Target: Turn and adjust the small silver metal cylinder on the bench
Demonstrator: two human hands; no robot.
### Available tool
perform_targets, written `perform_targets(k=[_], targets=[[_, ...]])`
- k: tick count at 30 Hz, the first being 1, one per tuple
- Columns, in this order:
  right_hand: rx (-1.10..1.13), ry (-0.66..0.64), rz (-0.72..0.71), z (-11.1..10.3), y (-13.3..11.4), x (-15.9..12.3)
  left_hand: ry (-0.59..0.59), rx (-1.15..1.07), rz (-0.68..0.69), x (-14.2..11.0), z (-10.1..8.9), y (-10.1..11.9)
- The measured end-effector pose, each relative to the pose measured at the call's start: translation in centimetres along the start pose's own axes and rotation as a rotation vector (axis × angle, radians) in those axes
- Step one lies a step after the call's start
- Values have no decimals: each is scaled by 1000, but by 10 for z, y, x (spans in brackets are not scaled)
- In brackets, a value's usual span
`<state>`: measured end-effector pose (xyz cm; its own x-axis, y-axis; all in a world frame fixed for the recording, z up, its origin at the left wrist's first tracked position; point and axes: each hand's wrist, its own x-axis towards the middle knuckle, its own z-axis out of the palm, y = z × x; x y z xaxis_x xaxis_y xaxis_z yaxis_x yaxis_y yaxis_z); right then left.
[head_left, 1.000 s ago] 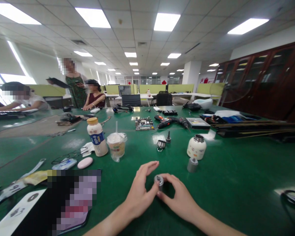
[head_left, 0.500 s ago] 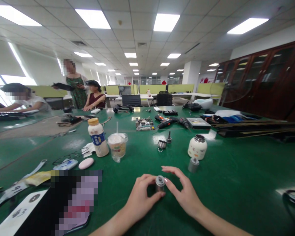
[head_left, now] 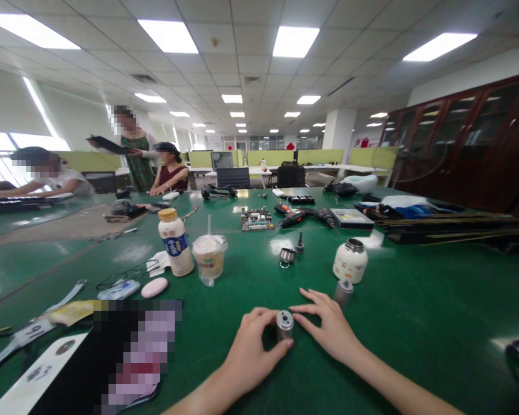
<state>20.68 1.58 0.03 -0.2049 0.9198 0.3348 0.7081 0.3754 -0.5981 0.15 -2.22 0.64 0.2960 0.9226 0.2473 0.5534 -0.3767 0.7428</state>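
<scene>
A small silver metal cylinder (head_left: 285,329), motor-like in shape, stands upright on the green table. My left hand (head_left: 255,346) is closed around it, with its thumb in front and index finger behind. The top face is flat, with a dark spot at its centre and small holes. My right hand (head_left: 328,325) is spread, its thumb and index tips beside the cylinder's right rim; whether they touch it I cannot tell. A second metal cylinder (head_left: 343,293), with a small stub on top, stands just beyond my right hand, beside a cream-coloured bottle (head_left: 350,262) without a lid.
A ribbed metal piece with a ring (head_left: 287,257) and a dark pointed part (head_left: 300,244) lie ahead. Further back are a circuit board (head_left: 256,219) and power drills (head_left: 292,217). A milk tea bottle (head_left: 175,245) and lidded cup (head_left: 209,259) stand left. Several people are beyond.
My right hand has turned and shifted slightly right, off the cylinder's top. A raised bit earlier visible on that top no longer shows. My left hand keeps its hold.
</scene>
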Motion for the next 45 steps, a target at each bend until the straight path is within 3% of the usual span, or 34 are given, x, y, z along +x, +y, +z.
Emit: perform_targets(k=[3, 8, 13, 16, 28, 33, 39, 43, 45], targets=[[-29, -34, 8, 3, 7, -2, -10, 10, 0, 0, 0, 1], [120, -46, 1, 4, 5, 0, -30, 19, -2, 2, -1, 2], [425, 94, -31, 2, -12, 0, -38, 16, 3, 1, -2, 2], [547, 92, -76, 0, -27, -2, -39, 2, 8, 2, -1, 2], [538, 70, -129, 2, -38, -4, -27, 13, 26, 3, 0, 0], [517, -5, -93, 2, -39, -5, -23, 12, 40, 2, 0, 0], [503, 212, -50, -4, -37, -2, -25, 20, 28, 2, 0, 1], [484, 56, -79, -2, -42, -4, -21, 19, 41, 2, -1, 2], [516, 41, -70, -1, -44, -3, -23, 18, 40, 2, -1, 3]])
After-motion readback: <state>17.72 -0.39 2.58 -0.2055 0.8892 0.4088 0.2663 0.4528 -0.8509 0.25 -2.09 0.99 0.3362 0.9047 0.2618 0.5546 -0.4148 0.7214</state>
